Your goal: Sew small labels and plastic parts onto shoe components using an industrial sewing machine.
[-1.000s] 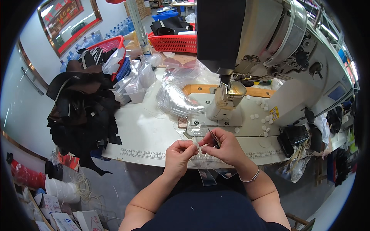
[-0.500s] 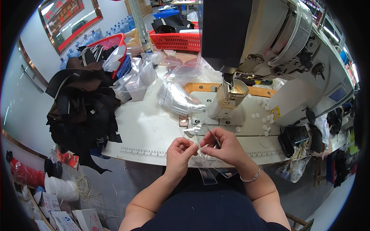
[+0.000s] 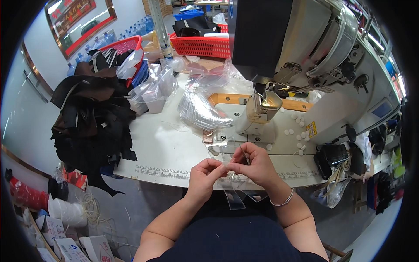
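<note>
My left hand (image 3: 203, 178) is closed, its thumb and forefinger pinching a clear plastic strip (image 3: 235, 200) at the table's front edge. My right hand (image 3: 258, 167) pinches the same plastic close by, fingertips touching or nearly touching the left ones. A slim pointed metal tool (image 3: 243, 153) sticks up from between the right fingers; its exact kind is hard to make out. Clear ends of the plastic hang below the hands over the edge, and more lies above them. Just beyond stands the post (image 3: 257, 115) of a sewing machine, with a pile of clear plastic pieces (image 3: 198, 111) to its left.
Small white discs (image 3: 301, 135) lie scattered right of the post. A ruler scale (image 3: 161, 171) runs along the table's front. Black fabric scraps (image 3: 94, 131) drape over the left side. Red baskets (image 3: 200, 47) stand behind, and a black device (image 3: 329, 157) sits at the right edge.
Both hands have shifted slightly and their fingertips are drawn closer together. The metal tool has tilted a little in my right hand. The plastic remains between them.
</note>
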Demonstrator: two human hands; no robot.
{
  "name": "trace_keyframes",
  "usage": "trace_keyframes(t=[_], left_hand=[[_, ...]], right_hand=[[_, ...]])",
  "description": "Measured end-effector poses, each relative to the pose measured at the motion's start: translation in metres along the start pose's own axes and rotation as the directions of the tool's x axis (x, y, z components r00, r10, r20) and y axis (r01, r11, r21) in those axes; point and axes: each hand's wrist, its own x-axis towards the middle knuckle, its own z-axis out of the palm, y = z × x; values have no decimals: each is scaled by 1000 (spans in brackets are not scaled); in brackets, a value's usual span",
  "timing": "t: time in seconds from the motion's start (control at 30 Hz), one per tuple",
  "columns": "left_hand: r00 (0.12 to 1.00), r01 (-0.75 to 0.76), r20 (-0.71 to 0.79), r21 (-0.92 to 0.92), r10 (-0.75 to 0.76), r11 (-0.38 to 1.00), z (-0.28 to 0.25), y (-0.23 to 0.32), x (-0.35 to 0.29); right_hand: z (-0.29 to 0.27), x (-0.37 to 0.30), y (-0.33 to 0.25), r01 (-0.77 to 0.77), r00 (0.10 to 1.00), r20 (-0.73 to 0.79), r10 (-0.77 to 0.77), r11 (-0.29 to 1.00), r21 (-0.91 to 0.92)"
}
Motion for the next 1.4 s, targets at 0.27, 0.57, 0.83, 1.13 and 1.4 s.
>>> trace_keyframes(t=[0.27, 0.57, 0.83, 1.13, 1.4], left_hand=[[993, 52, 109, -111, -40, 992, 10, 13, 10], [965, -191, 210, 147, 158, 970, 38, 33, 56], [886, 415, 327, -245, -328, 876, 59, 48, 97], [932, 247, 172, 341, -318, 907, 88, 101, 150], [922, 233, 169, 477, -349, 847, 89, 104, 159]], right_hand=[[-19, 4, 6, 394, 830, -113, -547, 717, -576], [-65, 15, -38, 308, 274, 232, -933, -143, -941], [-93, 35, -52, 297, 448, 109, -887, 32, -954], [-123, 53, -37, 176, 512, 19, -859, 84, -981], [-128, 57, -31, 201, 485, 30, -874, 78, -976]])
